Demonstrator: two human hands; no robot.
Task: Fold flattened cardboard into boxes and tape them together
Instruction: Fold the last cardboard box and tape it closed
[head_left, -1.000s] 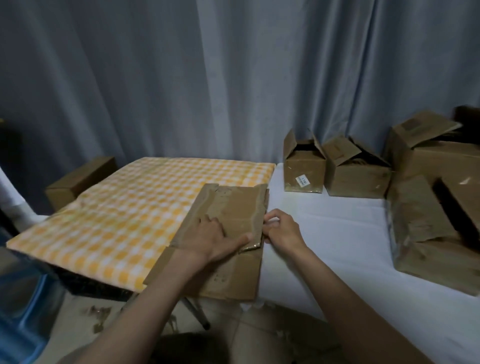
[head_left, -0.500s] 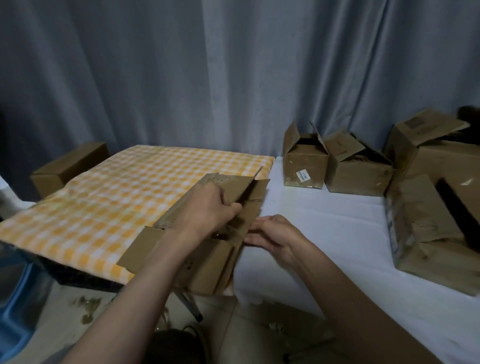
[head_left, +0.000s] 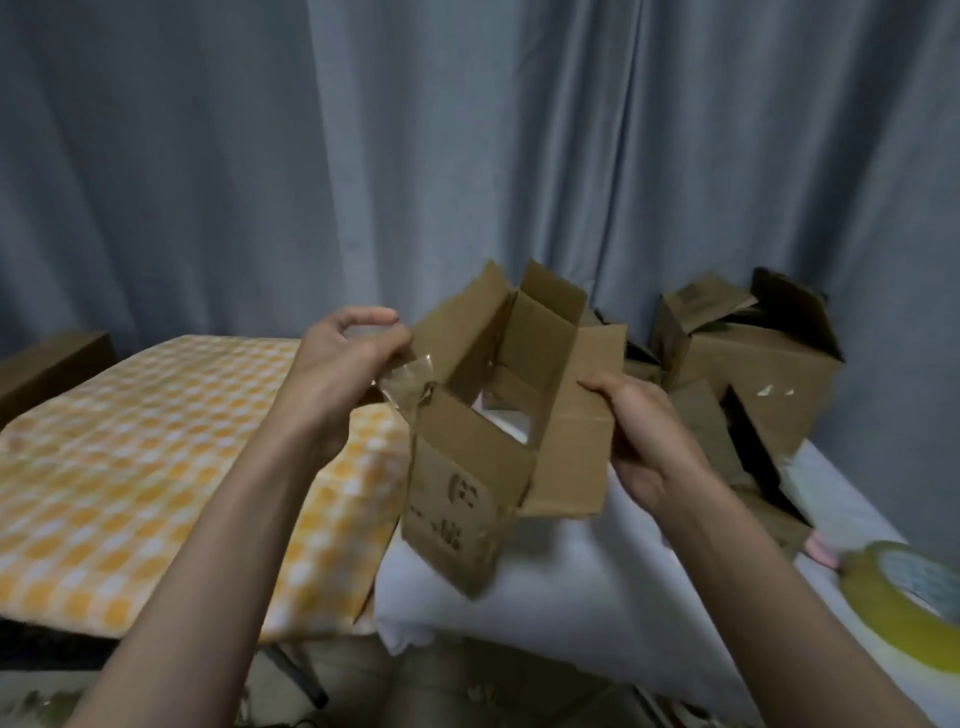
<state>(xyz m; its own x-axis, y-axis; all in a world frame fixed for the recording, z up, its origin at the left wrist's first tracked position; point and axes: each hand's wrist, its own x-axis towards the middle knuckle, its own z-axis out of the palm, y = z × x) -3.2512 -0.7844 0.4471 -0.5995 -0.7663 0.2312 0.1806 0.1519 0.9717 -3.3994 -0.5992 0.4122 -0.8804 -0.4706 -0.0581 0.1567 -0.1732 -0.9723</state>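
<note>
My left hand has its fingers curled, pinching the left wall of the cardboard box where a scrap of clear tape clings to the edge. My right hand grips the right wall, thumb on top, the other fingers hidden behind the panel. The box hangs in the air between both hands, above the gap where the checkered tabletop meets the white-covered surface. It is opened into a tube, flaps loose at both ends, so I see straight through it.

I count one box in hand, one roll of yellowish tape at lower right, and a pile of cardboard boxes behind my right hand; blur keeps me from counting them surely. One more box sits beyond the tabletop's left edge.

A second ago the cardboard lay flat on the tabletop under my palm; half a second ago it was only partly opened.
</note>
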